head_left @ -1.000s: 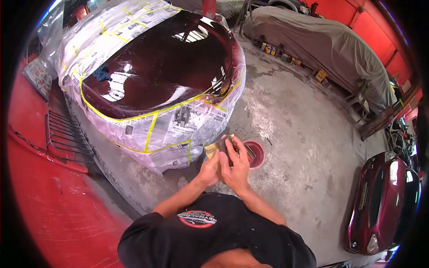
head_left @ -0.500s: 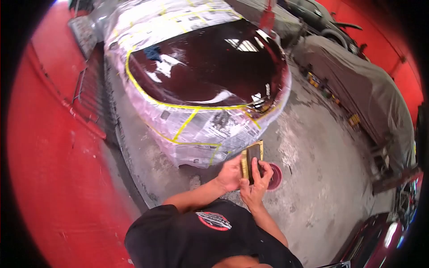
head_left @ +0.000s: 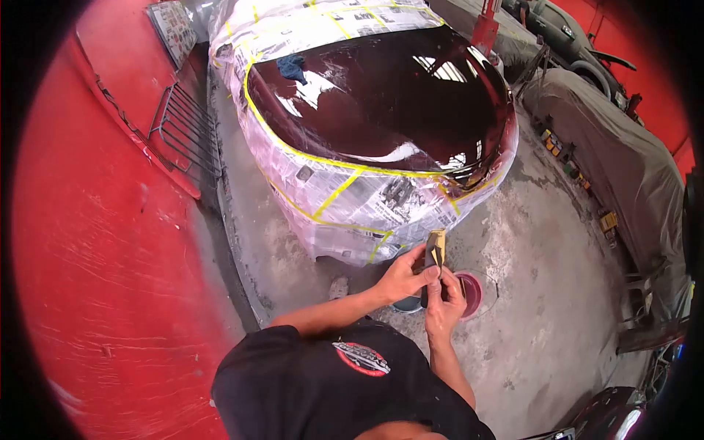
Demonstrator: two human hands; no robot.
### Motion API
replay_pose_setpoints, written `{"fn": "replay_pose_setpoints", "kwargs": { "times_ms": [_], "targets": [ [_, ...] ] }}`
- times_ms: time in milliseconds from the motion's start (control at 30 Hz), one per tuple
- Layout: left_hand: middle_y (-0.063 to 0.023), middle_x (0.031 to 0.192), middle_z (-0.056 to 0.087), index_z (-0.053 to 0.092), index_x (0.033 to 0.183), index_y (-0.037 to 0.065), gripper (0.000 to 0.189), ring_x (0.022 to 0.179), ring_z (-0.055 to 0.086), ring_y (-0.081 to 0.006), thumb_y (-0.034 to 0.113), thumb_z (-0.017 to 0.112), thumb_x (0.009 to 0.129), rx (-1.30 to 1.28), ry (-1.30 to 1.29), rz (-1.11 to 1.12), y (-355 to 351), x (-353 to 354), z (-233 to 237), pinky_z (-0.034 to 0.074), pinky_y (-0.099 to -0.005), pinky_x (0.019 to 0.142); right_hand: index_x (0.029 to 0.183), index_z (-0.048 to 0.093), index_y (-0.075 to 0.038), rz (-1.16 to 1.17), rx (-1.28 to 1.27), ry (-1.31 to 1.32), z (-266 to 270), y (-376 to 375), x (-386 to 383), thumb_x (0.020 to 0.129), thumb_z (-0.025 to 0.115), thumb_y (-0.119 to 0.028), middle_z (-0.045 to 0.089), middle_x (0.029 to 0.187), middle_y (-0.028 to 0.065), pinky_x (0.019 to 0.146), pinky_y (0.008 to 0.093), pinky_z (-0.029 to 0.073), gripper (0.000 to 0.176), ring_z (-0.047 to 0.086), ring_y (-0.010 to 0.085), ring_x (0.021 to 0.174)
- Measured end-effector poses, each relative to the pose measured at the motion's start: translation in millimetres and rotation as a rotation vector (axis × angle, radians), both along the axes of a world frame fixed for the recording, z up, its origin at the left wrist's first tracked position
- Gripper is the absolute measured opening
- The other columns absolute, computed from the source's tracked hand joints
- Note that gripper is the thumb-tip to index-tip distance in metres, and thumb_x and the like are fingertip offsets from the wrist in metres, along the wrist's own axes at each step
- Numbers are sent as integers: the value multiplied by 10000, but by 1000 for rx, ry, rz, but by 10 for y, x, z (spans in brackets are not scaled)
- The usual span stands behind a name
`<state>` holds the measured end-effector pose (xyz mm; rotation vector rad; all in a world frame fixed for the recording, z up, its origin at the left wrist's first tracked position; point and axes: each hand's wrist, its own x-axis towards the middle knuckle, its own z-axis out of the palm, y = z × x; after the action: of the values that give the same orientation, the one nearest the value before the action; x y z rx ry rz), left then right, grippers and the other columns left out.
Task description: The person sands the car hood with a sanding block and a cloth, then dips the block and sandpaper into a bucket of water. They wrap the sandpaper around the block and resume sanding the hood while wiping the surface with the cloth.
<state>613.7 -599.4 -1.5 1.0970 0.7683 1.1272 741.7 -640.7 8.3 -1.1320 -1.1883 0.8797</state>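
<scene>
Between my two hands is a sheet of sandpaper, dark grey on one side and yellowish on the other, folded around what looks like a block. My left hand grips it from the left side, the thumb pressed near its lower part. From below and to the right, my right hand pinches its lower end with fingers closed. Beyond them stands a car with a glossy dark red panel, bordered by yellow tape and newspaper masking. My hands are apart from the car.
A red bucket and a partly hidden blue-grey bucket stand on the concrete floor close to my hands. A dark blue cloth lies on the panel. A metal rack leans by the red wall; a covered car is right.
The sandpaper has turned from showing its broad dark face to nearly edge-on, with a folded flap visible. My left thumb has come across it. The view has shifted, moving the car rightward.
</scene>
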Motion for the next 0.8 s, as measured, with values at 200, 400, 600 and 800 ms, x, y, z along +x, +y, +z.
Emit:
{"fn": "replay_pose_setpoints", "kwargs": {
  "times_ms": [200, 400, 600, 800],
  "targets": [
    [-107, 1251, 562, 420, 1410, 1, 694, 1177, 536, -181, 179, 791, 851, -165, 25, 61, 36, -109, 28, 437, -344, 1029, 1248, 646, 9, 113, 189, -565, -192, 119, 194, 957, 679, -224, 663, 1235, 125, 1056, 387, 427, 374, 557, 259, 1231],
    [-58, 1353, 556, 379, 1469, 44, 850, 1273, 515, -174, 278, 857, 806, -212, -383, -252, 177, -435, -33, 416, -354, 1076, 1459, 385, 11, 685, -359, 852, -344, 288, 379, 998, 619, -263, 606, 1311, 136, 886, 355, 572, 585, 649, 227, 1116],
    [-53, 1259, 625, 446, 1422, 33, 711, 1162, 588, -153, 229, 820, 849, -24, -304, -228, 299, -625, 32, 469, -343, 1021, 1061, 634, 1, 303, -269, 445, -423, 499, 292, 952, 692, -122, 696, 928, 59, 690, 275, 544, 175, 653, 123, 786],
    [-52, 1260, 622, 456, 1416, 27, 677, 1165, 580, -143, 213, 804, 866, -95, -348, -185, 218, -624, -76, 463, -345, 1030, 906, 645, 2, -173, 162, -296, 58, 213, -43, 916, 704, -47, 675, 851, 65, 658, 276, 500, 77, 624, 140, 743]
  ]
}}
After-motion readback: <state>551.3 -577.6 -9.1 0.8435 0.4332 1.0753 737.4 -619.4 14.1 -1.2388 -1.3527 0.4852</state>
